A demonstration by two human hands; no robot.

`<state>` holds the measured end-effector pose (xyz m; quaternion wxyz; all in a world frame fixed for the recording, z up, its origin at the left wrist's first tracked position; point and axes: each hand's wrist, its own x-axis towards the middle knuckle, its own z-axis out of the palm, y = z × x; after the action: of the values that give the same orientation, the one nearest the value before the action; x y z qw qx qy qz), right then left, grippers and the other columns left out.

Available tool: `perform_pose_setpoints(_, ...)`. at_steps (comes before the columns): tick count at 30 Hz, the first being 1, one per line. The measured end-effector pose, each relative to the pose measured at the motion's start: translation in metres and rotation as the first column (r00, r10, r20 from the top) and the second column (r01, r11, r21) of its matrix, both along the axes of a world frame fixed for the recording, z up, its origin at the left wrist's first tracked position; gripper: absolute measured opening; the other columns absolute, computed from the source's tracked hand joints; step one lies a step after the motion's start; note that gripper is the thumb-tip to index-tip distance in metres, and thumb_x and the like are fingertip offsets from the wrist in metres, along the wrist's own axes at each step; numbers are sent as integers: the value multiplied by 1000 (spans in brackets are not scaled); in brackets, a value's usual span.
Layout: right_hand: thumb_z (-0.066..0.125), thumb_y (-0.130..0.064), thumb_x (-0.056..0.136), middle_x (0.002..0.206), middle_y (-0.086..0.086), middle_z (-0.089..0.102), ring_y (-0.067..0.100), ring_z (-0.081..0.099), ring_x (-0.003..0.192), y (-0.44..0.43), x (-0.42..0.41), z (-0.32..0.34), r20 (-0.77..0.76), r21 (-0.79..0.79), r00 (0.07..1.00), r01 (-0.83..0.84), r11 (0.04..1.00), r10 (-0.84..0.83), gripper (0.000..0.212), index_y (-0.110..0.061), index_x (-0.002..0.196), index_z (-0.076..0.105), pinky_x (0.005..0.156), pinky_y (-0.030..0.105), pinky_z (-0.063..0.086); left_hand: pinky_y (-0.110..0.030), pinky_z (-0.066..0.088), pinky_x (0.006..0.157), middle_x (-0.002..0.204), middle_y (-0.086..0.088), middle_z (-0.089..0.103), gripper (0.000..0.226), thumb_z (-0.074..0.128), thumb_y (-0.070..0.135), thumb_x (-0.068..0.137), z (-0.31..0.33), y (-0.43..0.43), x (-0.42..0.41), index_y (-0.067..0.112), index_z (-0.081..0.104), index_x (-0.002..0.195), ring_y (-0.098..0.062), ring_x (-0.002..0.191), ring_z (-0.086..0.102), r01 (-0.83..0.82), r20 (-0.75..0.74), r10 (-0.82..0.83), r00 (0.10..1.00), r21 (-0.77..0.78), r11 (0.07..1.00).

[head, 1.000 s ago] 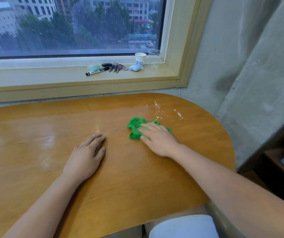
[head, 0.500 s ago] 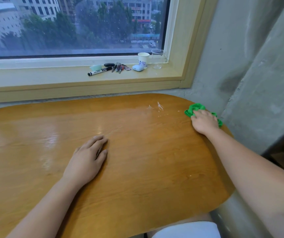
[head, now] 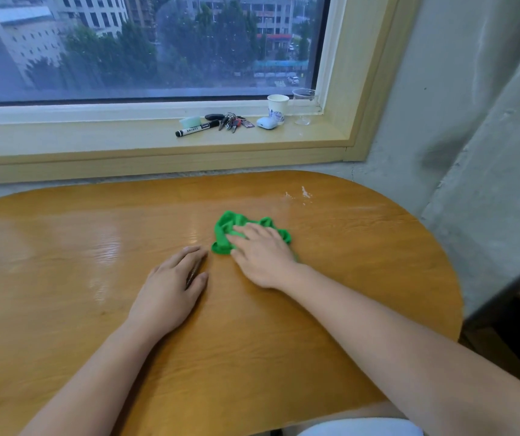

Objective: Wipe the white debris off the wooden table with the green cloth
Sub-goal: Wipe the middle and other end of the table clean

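A crumpled green cloth [head: 225, 229] lies near the middle of the wooden table [head: 362, 278]. My right hand [head: 263, 256] presses flat on it, covering its right half. A few white specks of debris [head: 305, 192] sit on the table's far side, beyond and to the right of the cloth. My left hand [head: 170, 291] rests palm down on the wood just left of the cloth, fingers together, holding nothing.
The window sill [head: 126, 140] behind the table carries a black marker [head: 197, 128], a bunch of keys [head: 232, 121], a white earbud case [head: 266, 122], a paper cup [head: 277, 106] and a clear plastic cup [head: 304, 105]. A concrete wall [head: 472, 121] borders the table's right edge.
My right hand swept the cloth from mid-table out to the far right edge, then back to the middle. Much of the debris there is gone. The left hand stayed put.
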<state>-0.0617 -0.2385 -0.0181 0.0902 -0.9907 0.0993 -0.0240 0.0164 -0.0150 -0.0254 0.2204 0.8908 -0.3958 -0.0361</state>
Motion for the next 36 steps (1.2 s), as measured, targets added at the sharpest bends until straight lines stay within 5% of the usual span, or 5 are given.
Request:
perform_pose_setpoints(4, 33, -46, 112, 173, -7, 31, 21, 19, 160, 25, 20, -1, -3, 30, 993, -114, 993, 114, 53, -33, 163, 40, 129, 47, 10, -46, 43, 118, 165, 6, 48, 60, 59, 46, 102, -2, 0, 1, 23, 49, 157, -21, 149, 48, -73, -18, 73, 997, -28, 997)
perform_pose_setpoints(9, 32, -52, 111, 173, -8, 30, 19, 21, 160, -17, 27, 2, -29, 50, 992, -124, 991, 125, 54, -37, 163, 37, 128, 48, 11, -47, 46, 115, 163, 13, 47, 54, 57, 47, 102, -2, 2, 2, 32, 51, 154, -17, 147, 48, -32, 0, 32, 999, -37, 999)
perform_pose_setpoints(16, 31, -49, 113, 174, -4, 28, 22, 23, 160, -147, 6, 13, -56, 23, 977, 209, 978, -207, 55, -32, 164, 34, 129, 55, 15, -45, 43, 116, 166, 20, 39, 55, 49, 53, 105, -6, 3, 5, 39, 46, 157, -15, 148, 45, -37, -1, 37, 999, -6, 999)
perform_pose_setpoints(28, 26, -39, 112, 176, 8, 23, 37, 27, 158, -256, -41, 21, -114, -54, 765, 633, 772, -634, 58, -21, 168, 30, 127, 54, 21, -42, 37, 119, 170, 22, 32, 57, 42, 54, 105, -11, 1, 5, 41, 42, 160, -11, 153, 38, -35, 44, 35, 998, 3, 999)
perform_pose_setpoints(36, 26, -40, 112, 175, 7, 27, 31, 25, 160, -164, 48, 19, -78, -64, 907, 409, 910, -413, 57, -25, 167, 31, 129, 53, 19, -35, 32, 120, 170, 21, 33, 56, 43, 53, 106, -10, 1, 5, 40, 43, 160, -8, 154, 35, -35, 53, 34, 998, 9, 999)
